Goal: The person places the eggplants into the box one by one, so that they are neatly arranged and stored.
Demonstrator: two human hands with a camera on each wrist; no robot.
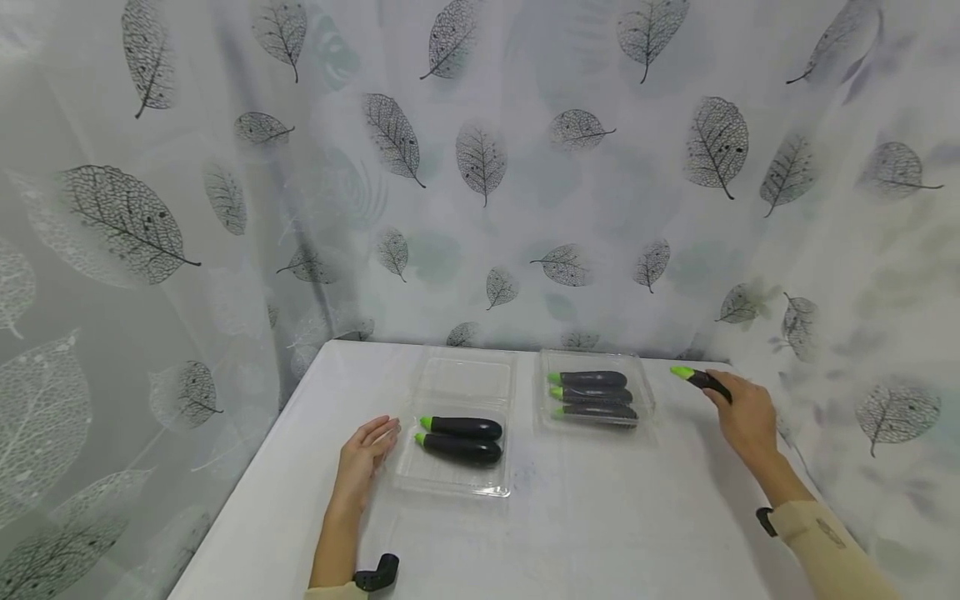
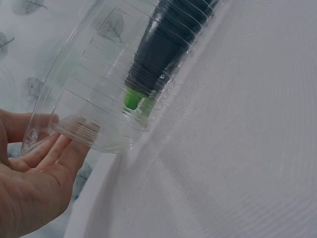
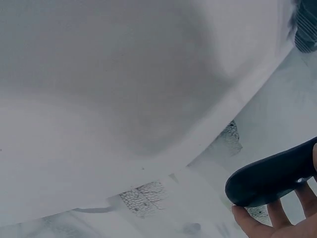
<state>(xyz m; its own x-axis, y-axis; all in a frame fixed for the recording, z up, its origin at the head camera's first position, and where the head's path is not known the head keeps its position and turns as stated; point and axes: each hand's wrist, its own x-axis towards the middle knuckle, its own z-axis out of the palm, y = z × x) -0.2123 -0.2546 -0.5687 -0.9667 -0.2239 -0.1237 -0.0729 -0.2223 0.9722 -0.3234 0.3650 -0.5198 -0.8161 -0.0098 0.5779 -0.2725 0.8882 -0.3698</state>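
Observation:
My right hand [image 1: 748,412] holds a dark eggplant [image 1: 712,384] with a bright green stem end, raised over the far right of the table. In the right wrist view the fingertips lie along the underside of that eggplant [image 3: 272,173]. Two more eggplants [image 1: 459,449] lie side by side in a clear plastic clamshell box [image 1: 450,485], its lid [image 1: 465,379] folded back behind it. At the left side of this box rests my left hand [image 1: 362,458], fingers extended. The left wrist view shows its fingertips against the box's clear corner [image 2: 74,126].
A second clear plastic box [image 1: 550,419] with several eggplants [image 1: 592,393] stands at the back, right of the first. A white cloth covers the table [image 1: 600,525]. Leaf-patterned curtains [image 1: 525,192] hang behind and along the sides.

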